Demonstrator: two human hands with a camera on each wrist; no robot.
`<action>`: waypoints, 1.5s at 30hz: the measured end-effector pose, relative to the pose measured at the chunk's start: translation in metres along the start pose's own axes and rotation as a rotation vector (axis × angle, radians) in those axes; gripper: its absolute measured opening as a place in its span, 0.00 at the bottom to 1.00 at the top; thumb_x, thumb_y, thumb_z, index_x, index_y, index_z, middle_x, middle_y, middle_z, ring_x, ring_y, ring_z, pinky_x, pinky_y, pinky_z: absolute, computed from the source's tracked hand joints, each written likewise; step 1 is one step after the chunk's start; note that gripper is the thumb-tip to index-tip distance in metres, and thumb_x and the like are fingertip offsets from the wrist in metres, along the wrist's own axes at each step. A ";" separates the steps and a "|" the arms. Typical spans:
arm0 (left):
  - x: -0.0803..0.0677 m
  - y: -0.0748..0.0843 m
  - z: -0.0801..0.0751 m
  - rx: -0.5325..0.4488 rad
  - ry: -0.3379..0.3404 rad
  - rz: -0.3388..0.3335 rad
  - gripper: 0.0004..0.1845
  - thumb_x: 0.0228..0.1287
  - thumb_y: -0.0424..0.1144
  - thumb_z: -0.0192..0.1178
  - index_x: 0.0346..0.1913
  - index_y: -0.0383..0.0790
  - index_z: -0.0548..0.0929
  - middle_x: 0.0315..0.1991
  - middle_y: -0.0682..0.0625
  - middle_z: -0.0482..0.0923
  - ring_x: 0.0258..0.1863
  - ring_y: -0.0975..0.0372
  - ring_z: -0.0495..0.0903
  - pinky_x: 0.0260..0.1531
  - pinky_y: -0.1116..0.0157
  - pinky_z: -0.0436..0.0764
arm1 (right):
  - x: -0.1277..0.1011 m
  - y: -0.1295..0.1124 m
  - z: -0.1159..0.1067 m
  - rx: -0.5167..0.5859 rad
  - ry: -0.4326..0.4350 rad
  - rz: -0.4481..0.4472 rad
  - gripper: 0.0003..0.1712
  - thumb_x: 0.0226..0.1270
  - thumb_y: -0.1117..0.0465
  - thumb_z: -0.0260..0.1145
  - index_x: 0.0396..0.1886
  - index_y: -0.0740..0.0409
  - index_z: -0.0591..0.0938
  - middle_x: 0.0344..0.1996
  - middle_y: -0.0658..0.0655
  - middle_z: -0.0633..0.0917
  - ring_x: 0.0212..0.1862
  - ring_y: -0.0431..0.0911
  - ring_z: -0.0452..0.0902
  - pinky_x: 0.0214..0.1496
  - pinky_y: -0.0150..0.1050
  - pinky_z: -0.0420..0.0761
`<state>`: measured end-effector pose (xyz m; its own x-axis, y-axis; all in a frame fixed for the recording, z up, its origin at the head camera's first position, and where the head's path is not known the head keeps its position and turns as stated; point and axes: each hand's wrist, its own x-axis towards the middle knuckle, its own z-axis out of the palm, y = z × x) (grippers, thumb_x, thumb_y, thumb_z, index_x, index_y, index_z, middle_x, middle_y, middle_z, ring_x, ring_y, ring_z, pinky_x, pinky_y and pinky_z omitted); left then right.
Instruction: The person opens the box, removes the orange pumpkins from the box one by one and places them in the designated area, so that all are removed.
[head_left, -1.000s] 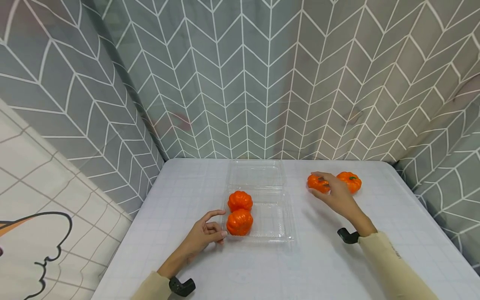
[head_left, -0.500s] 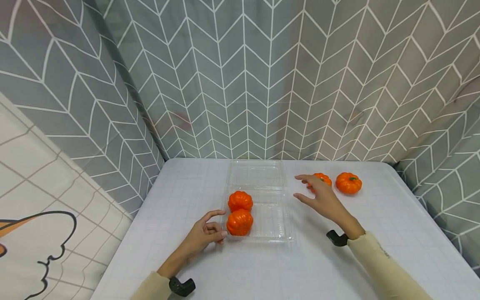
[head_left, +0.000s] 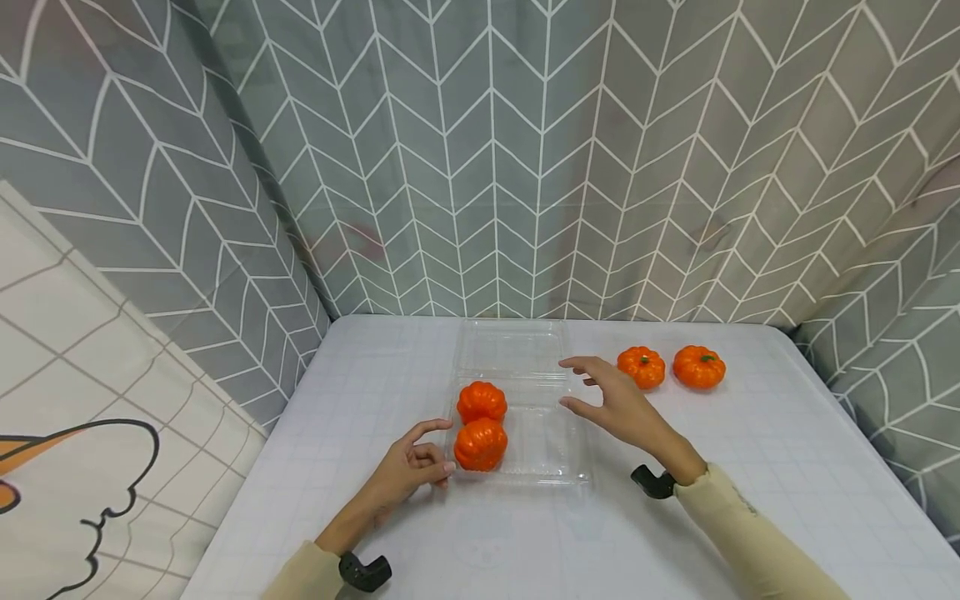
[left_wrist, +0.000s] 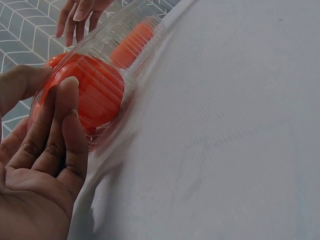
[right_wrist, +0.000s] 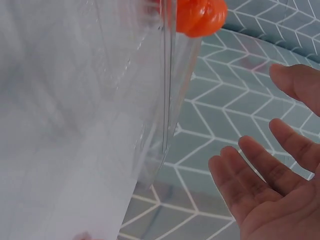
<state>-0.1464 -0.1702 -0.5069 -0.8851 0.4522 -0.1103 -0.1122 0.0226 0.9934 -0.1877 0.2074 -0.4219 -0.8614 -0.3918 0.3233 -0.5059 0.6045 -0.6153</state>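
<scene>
While a grey patterned curtain (head_left: pixel 525 167) hangs behind the white table (head_left: pixel 750 467), my left hand (head_left: pixel 408 471) rests curled against the clear box (head_left: pixel 558 454) beside the near pumpkin (head_left: pixel 480 444). My right hand (head_left: pixel 615 404), fingers spread and empty, hovers at the box's right edge.

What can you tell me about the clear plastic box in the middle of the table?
The clear plastic box is a thin, see-through hinged container lying open on the white table, its lid folded flat behind the tray. Its walls look ribbed. Two orange pumpkins sit in the tray's left half, one behind the other; the right half holds nothing. The left hand rests against its front left corner. The right hand hovers open over its right edge.
</scene>
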 end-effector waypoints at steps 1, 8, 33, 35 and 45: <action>0.000 0.000 0.000 0.001 0.001 -0.001 0.39 0.67 0.34 0.71 0.76 0.40 0.64 0.35 0.43 0.81 0.31 0.55 0.85 0.42 0.58 0.88 | 0.000 -0.001 0.001 0.003 -0.005 -0.003 0.33 0.66 0.55 0.77 0.68 0.54 0.77 0.60 0.56 0.81 0.55 0.56 0.81 0.57 0.56 0.82; 0.001 -0.001 0.000 0.001 -0.005 0.008 0.38 0.68 0.34 0.70 0.76 0.40 0.63 0.35 0.43 0.82 0.32 0.55 0.85 0.42 0.58 0.88 | 0.004 -0.012 0.013 0.021 -0.048 -0.008 0.33 0.66 0.55 0.76 0.68 0.55 0.77 0.62 0.55 0.81 0.56 0.53 0.80 0.58 0.53 0.82; 0.001 0.001 0.001 -0.024 -0.028 0.044 0.39 0.68 0.32 0.69 0.77 0.36 0.62 0.34 0.45 0.81 0.30 0.57 0.85 0.40 0.61 0.87 | 0.009 -0.038 0.063 0.125 -0.219 -0.106 0.29 0.70 0.57 0.73 0.66 0.61 0.77 0.60 0.59 0.82 0.55 0.58 0.80 0.55 0.54 0.83; 0.001 0.002 0.001 -0.029 -0.030 0.046 0.39 0.68 0.32 0.69 0.77 0.36 0.61 0.33 0.45 0.81 0.30 0.58 0.85 0.40 0.62 0.87 | 0.009 -0.038 0.066 0.138 -0.229 -0.110 0.27 0.70 0.57 0.72 0.66 0.60 0.78 0.59 0.59 0.82 0.53 0.58 0.80 0.54 0.54 0.83; 0.000 0.002 0.000 -0.035 -0.028 0.037 0.39 0.68 0.31 0.69 0.77 0.36 0.61 0.34 0.45 0.81 0.31 0.58 0.85 0.40 0.62 0.87 | 0.009 -0.045 0.080 0.144 -0.261 -0.091 0.24 0.73 0.52 0.70 0.63 0.59 0.80 0.51 0.53 0.84 0.49 0.54 0.82 0.51 0.50 0.85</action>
<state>-0.1463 -0.1700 -0.5049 -0.8762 0.4766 -0.0721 -0.0959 -0.0257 0.9951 -0.1690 0.1209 -0.4492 -0.7626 -0.6160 0.1974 -0.5527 0.4619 -0.6936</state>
